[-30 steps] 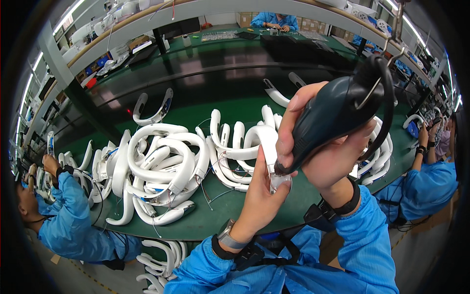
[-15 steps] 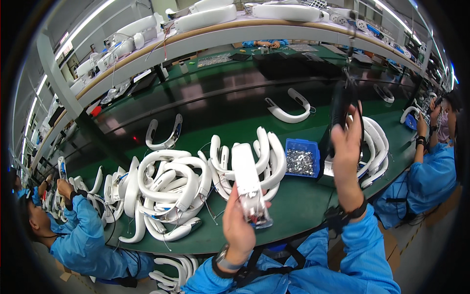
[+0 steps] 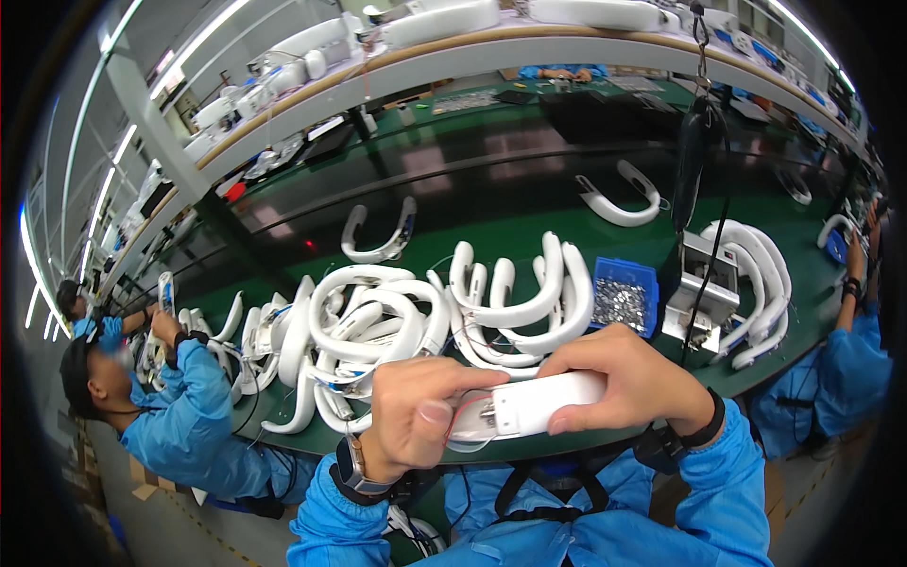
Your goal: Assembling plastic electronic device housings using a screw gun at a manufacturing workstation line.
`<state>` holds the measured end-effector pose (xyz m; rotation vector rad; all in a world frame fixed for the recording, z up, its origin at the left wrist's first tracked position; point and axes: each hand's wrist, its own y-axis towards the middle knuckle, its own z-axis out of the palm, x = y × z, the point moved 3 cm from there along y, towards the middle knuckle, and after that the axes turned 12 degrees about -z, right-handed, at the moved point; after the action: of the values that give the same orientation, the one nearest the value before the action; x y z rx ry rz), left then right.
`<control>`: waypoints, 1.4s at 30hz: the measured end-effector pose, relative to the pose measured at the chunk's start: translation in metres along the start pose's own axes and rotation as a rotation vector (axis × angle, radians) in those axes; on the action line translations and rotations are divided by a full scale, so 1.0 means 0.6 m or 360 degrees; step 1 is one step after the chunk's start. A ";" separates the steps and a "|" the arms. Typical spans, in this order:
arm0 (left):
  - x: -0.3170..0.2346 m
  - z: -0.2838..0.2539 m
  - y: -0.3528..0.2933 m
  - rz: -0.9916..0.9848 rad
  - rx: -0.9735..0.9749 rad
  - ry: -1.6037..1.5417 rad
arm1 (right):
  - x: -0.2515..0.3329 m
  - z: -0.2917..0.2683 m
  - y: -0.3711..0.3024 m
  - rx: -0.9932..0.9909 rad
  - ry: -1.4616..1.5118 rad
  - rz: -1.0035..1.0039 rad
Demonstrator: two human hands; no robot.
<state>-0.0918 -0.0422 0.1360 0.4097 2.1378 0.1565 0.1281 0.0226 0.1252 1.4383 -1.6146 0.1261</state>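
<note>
In front of me, over the near edge of the bench, I hold a white plastic housing point(image 3: 543, 402) in both hands. My right hand point(image 3: 633, 383) is closed round its right end, thumb on the near side and fingers over the far side. My left hand point(image 3: 416, 406) grips the left end, index finger stretched along the far edge. At that end, thin wires and a small metal part show, with the fingers partly covering them. A black electric screwdriver point(image 3: 692, 170) hangs from a hook above the bench, apart from my hands.
White U-shaped housings point(image 3: 378, 326) lie heaped behind my hands. A blue bin point(image 3: 625, 266) holds small metal parts, beside a metal fixture point(image 3: 699, 298) and more stacked housings point(image 3: 770, 283). Co-workers in blue sit left point(image 3: 184, 416) and right point(image 3: 817, 378). A shelf point(image 3: 453, 45) crosses above the bench.
My right hand has left the screwdriver area and come down onto the housing, which has turned from upright to sideways. The screwdriver now hangs free. My view has shifted left.
</note>
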 end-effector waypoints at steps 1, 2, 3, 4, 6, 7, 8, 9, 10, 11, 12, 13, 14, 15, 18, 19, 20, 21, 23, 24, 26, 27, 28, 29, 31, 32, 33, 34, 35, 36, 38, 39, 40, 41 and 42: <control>-0.012 -0.006 0.000 0.0136 -0.0110 0.0225 | 0.003 -0.003 -0.002 -0.0098 0.0001 -0.0001; -0.020 -0.012 0.005 0.0527 -0.0305 0.0188 | 0.004 -0.005 -0.003 -0.0207 -0.0003 0.0011; -0.023 -0.022 0.008 0.0529 -0.0319 0.0202 | 0.007 -0.003 0.000 -0.0199 -0.0003 -0.0008; -0.032 -0.032 0.004 0.0697 -0.0403 0.0547 | 0.008 -0.004 0.002 -0.0264 0.0006 0.0040; -0.059 -0.045 -0.008 0.0815 -0.0481 0.0873 | 0.015 -0.003 0.012 -0.0398 -0.0034 0.0075; -0.056 -0.054 -0.009 0.0841 -0.0517 0.0977 | 0.015 0.003 0.022 -0.0397 -0.0032 0.0065; -0.059 -0.065 -0.004 0.0865 -0.0557 0.1084 | 0.018 0.006 0.031 -0.0462 -0.0182 0.0017; -0.063 -0.077 0.005 0.0882 -0.0601 0.1199 | 0.018 0.008 0.041 -0.0523 -0.0328 -0.0040; -0.060 -0.089 0.013 0.0915 -0.0718 0.1242 | 0.017 0.014 0.053 -0.0569 -0.0412 -0.0082; -0.046 -0.104 0.027 0.0932 -0.0805 0.1265 | 0.003 0.018 0.064 -0.0591 -0.0520 -0.0058; -0.030 -0.113 0.043 0.0883 -0.0862 0.1251 | -0.014 0.024 0.077 -0.0635 -0.0628 -0.0076; -0.008 -0.121 0.057 0.0829 -0.0917 0.1233 | -0.037 0.033 0.091 -0.0677 -0.0733 -0.0090; 0.018 -0.130 0.064 0.0727 -0.1062 0.1176 | -0.072 0.052 0.116 -0.0744 -0.0782 -0.0096; 0.015 -0.130 0.067 0.0687 -0.1225 0.1097 | -0.072 0.056 0.130 -0.0822 -0.0873 -0.0130; 0.062 -0.141 0.094 0.0206 -0.1171 0.1119 | -0.112 0.066 0.161 -0.0894 -0.1250 -0.0347; 0.080 -0.140 0.102 -0.0014 -0.1116 0.1069 | -0.129 0.069 0.164 -0.0881 -0.1238 -0.0368; 0.097 -0.136 0.110 -0.0211 -0.1011 0.0849 | -0.141 0.070 0.158 -0.0904 -0.1372 -0.0457; 0.117 -0.136 0.117 -0.0404 -0.0910 0.0631 | -0.156 0.073 0.155 -0.0929 -0.1498 -0.0557; 0.165 -0.123 0.126 -0.0702 -0.0431 -0.0680 | -0.174 0.076 0.138 -0.0988 -0.1434 -0.0520; 0.170 -0.113 0.120 -0.0717 -0.0414 -0.0968 | -0.178 0.076 0.128 -0.1026 -0.1415 -0.0533; 0.183 -0.085 0.109 -0.0636 -0.0334 -0.1535 | -0.177 0.076 0.113 -0.1068 -0.1379 -0.0554; 0.182 -0.068 0.104 -0.0649 -0.0364 -0.1691 | -0.178 0.079 0.108 -0.1072 -0.1370 -0.0558; 0.175 -0.053 0.102 -0.0625 -0.0396 -0.1744 | -0.174 0.078 0.104 -0.1104 -0.1313 -0.0549; 0.162 -0.040 0.099 -0.0601 -0.0430 -0.1803 | -0.168 0.074 0.098 -0.1130 -0.1257 -0.0538; 0.141 -0.031 0.098 -0.0511 -0.0357 -0.1758 | -0.160 0.064 0.085 -0.1167 -0.1236 -0.0525; 0.137 -0.027 0.101 -0.0443 -0.0368 -0.1633 | -0.154 0.059 0.079 -0.1184 -0.1244 -0.0510; 0.133 -0.022 0.104 -0.0376 -0.0380 -0.1509 | -0.148 0.054 0.073 -0.1201 -0.1250 -0.0493; 0.129 -0.015 0.109 -0.0377 -0.0368 -0.1520 | -0.139 0.049 0.069 -0.1193 -0.1265 -0.0507; 0.123 -0.013 0.111 -0.0271 -0.0536 -0.1367 | -0.137 0.049 0.067 -0.1190 -0.1273 -0.0495; 0.116 -0.011 0.112 -0.0168 -0.0703 -0.1211 | -0.135 0.051 0.065 -0.1187 -0.1281 -0.0496; 0.096 -0.004 0.111 0.0064 -0.1029 -0.0714 | -0.132 0.054 0.062 -0.1194 -0.1252 -0.0500; 0.081 -0.001 0.107 0.0297 -0.1334 -0.0187 | -0.129 0.058 0.062 -0.1187 -0.1252 -0.0500; 0.077 0.005 0.107 0.0422 -0.1481 -0.0088 | -0.126 0.063 0.063 -0.1230 -0.1198 -0.0496; 0.073 0.008 0.107 0.0418 -0.1492 -0.0089 | -0.123 0.067 0.063 -0.1268 -0.1140 -0.0496; 0.067 0.007 0.103 0.0441 -0.1622 -0.0077 | -0.120 0.073 0.064 -0.1257 -0.1136 -0.0501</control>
<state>-0.0952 0.0298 0.1186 0.0870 1.6674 1.2981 0.0629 0.0594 0.0710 1.1080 -1.6425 -1.1928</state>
